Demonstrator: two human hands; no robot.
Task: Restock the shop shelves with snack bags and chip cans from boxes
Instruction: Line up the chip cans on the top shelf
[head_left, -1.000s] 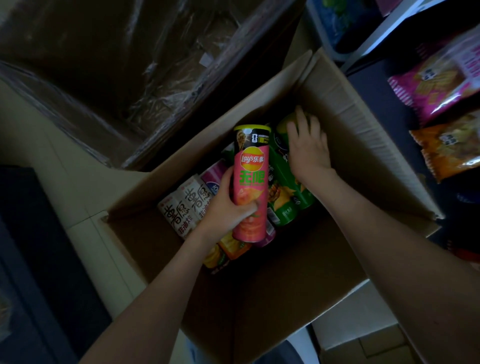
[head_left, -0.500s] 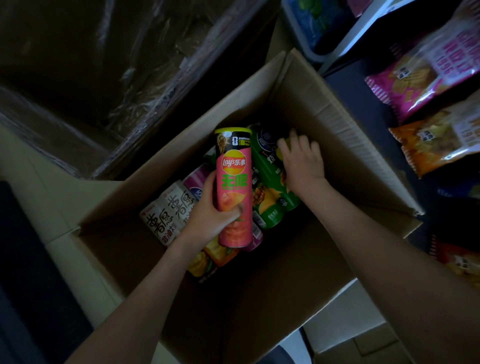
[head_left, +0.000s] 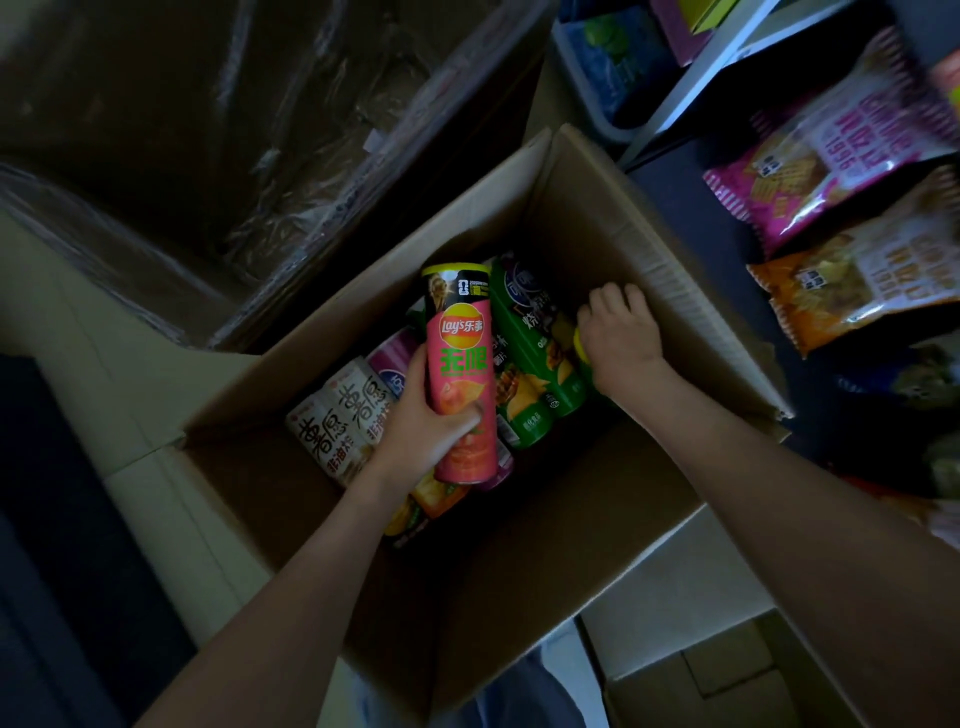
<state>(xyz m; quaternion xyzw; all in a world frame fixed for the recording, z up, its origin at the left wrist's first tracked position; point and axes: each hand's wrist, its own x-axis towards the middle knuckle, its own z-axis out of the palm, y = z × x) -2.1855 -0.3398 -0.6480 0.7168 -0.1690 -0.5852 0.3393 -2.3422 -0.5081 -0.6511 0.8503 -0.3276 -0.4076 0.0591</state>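
Item: tall pink cardboard chip can with yellow-rimmed top (head_left: 460, 374), Lay's print. It is held raised over the middle of the open brown cardboard box (head_left: 597, 223), near upright, base toward the box floor. Left grip (head_left: 418, 423): wrapped round the can's lower half, thumb on its left side and fingers across the front. Right grip (head_left: 618, 338): inside the box at its right wall, fingers curled down over a green can with yellow-green lid (head_left: 583, 358); whether they have closed round it cannot be told. Other stock lying flat in the box: dark green cylindrical chip cans (head_left: 535, 364) beneath and right of the pink one, white cans with red lettering (head_left: 343, 415) toward the left wall, and a purple can (head_left: 395, 348) between these. Handling, by judgement: a light, stiff tube with a smooth printed skin that may slip. The wall would dent under a hard squeeze and the contents are brittle, so take it round the mid-body, not by the lid. Edges: the box's right flap stands between the cans and the white-edged shop shelf (head_left: 685, 98), and any carry that way must clear it. Straight up from the box mouth looks free. Right of the box: a pink foil snack bag (head_left: 810, 171) and an orange foil snack bag (head_left: 857, 280). Beyond its left wall: a large plastic-wrapped carton (head_left: 234, 130).
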